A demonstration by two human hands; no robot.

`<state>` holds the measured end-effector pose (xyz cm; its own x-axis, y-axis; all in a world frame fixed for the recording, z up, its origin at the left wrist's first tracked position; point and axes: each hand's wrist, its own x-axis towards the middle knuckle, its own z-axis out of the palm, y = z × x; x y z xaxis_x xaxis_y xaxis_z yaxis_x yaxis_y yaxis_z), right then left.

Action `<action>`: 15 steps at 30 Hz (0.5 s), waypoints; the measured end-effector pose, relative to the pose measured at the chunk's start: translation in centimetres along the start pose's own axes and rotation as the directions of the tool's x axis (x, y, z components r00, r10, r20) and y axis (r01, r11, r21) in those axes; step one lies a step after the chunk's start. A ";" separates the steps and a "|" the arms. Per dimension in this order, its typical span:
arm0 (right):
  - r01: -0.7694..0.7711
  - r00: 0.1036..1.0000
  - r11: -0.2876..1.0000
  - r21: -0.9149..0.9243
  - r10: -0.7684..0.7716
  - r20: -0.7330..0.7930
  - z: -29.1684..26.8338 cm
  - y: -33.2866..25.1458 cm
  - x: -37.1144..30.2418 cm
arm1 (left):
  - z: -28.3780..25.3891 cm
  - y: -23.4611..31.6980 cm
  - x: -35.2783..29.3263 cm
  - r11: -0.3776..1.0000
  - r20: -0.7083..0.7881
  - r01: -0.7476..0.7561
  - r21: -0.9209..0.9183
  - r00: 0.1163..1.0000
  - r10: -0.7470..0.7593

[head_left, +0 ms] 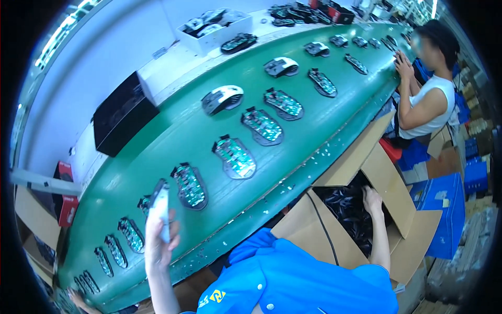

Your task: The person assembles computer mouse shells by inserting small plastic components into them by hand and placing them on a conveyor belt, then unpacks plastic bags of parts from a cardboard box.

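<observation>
My left hand [158, 238] is raised over the near side of a green belt, its fingers closed around a white-and-dark computer mouse shell [161, 201] seen edge-on. Behind that shell lies a partly covered mouse base [144, 204] with a green circuit board. Just to the right is another mouse base with its board exposed [190, 186]. My right hand [372, 200] reaches into an open cardboard box [303, 225] at my right side. Many black parts [349, 206] fill that box. The right fingertips go down among the dark parts, so their grip is hidden.
The green belt [293, 167] carries a row of exposed mouse bases and several white-topped mice [224, 99]. Beyond it stand a black box [124, 115] and a white bin of parts [215, 30]. A co-worker [431, 89] sits at right, near a blue crate [442, 214].
</observation>
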<state>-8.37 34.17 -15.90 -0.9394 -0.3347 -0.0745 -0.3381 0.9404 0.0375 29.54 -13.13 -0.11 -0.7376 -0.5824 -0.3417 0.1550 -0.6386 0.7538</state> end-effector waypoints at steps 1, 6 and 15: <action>0.020 0.997 0.986 -0.167 -0.008 0.073 1.8 1.6 -0.4 | -0.3 -0.3 0.0 0.998 -0.043 0.039 -0.041 0.998 -0.041; -0.479 0.658 0.705 0.524 -0.107 0.745 -9.1 -5.2 0.0 | -0.7 0.7 -1.9 0.989 -0.097 -0.023 0.147 0.995 0.038; 0.395 0.685 0.290 0.872 -0.725 -0.069 -29.4 -20.0 -2.0 | 1.6 2.1 -2.7 0.996 0.077 0.086 0.029 0.993 -0.088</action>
<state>-1.44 14.20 12.82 -0.4028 -0.9153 -0.0097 -0.4186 0.1936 -0.8873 30.81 -12.10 3.32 -0.7966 -0.4836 -0.3628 0.0720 -0.6718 0.7373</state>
